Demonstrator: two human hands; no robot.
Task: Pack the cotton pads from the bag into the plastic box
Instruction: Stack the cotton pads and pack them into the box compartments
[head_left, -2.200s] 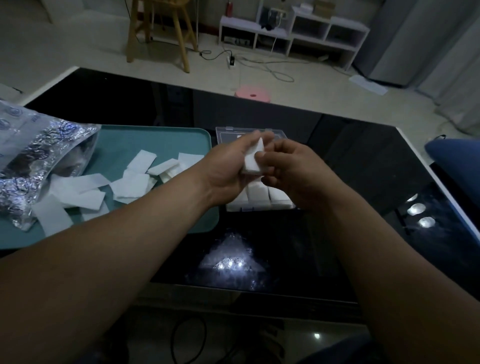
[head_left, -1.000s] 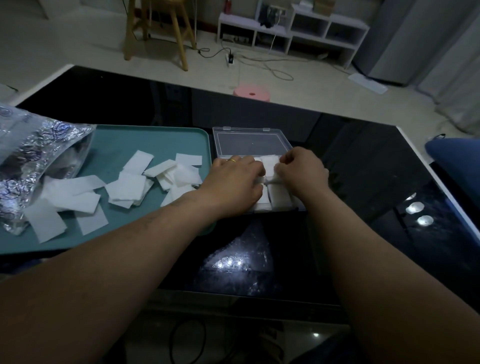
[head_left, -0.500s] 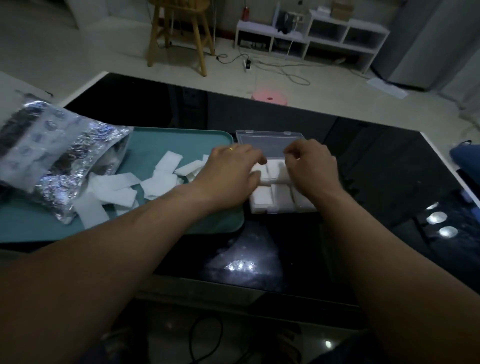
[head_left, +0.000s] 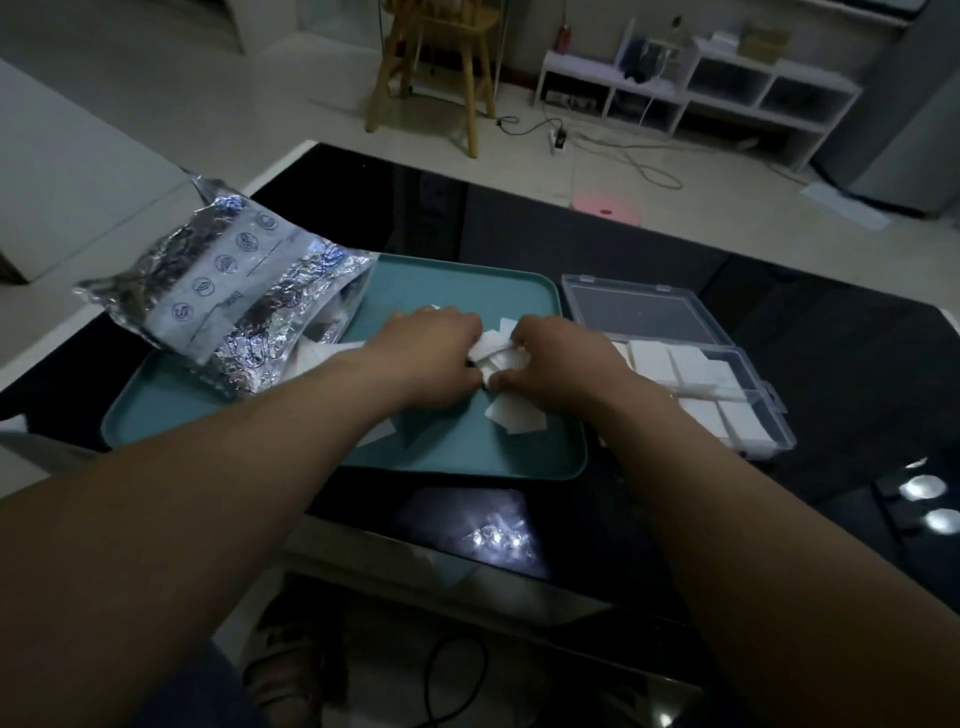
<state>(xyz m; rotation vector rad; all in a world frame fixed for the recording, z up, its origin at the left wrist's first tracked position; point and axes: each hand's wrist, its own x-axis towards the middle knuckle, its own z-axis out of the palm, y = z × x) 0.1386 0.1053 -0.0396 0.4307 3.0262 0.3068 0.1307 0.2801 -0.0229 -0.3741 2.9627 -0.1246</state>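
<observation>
A crinkled silver bag (head_left: 228, 296) lies on the left of a teal tray (head_left: 457, 447), mouth facing right. White cotton pads (head_left: 514, 415) are scattered on the tray. My left hand (head_left: 426, 358) and my right hand (head_left: 561, 364) meet over a small pile of pads (head_left: 493, 345), fingers curled onto them. The clear plastic box (head_left: 769, 410) sits right of the tray, lid (head_left: 639, 312) open to the far side, with several pads (head_left: 691, 364) stacked inside. My forearms hide part of the pads.
The tray and box rest on a glossy black table (head_left: 831, 322) with bright light reflections near the front and right. Beyond it are a wooden stool (head_left: 441, 67), a white shelf unit (head_left: 701, 88), floor cables and a pink disc (head_left: 605, 205).
Both hands have left the box and moved left onto the tray, where they now close on a pile of pads. The view has shifted left with them.
</observation>
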